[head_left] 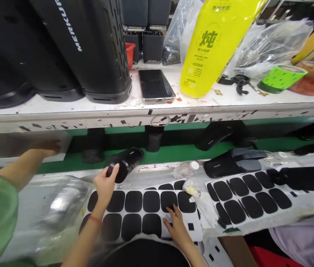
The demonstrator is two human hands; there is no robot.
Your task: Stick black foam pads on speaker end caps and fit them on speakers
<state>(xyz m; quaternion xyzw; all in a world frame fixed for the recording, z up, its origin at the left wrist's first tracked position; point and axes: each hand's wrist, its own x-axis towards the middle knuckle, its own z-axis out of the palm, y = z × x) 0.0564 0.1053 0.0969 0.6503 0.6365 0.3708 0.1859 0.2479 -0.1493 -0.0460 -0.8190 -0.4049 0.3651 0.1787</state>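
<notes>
My left hand [107, 185] is closed around one end of a black plastic housing [129, 161], which it holds tilted over the back edge of the worktable. Below it lies a white sheet [191, 218] bearing rows of black rounded-square stickers [134, 201]. At the right part of that sheet, my right hand [177, 222] has its fingers spread, with the tips at a black sticker [169, 201] in the upper row. Whether the fingertips press on that sticker or only hover, I cannot tell.
A green belt [170, 152] behind carries several black housings. A co-worker's hand [48, 148] is at a white sheet on the left. Right of my sheet are a clear bottle [186, 170], crumpled white paper [205, 209] and another sticker sheet [280, 215]. The shelf [157, 111] overhangs.
</notes>
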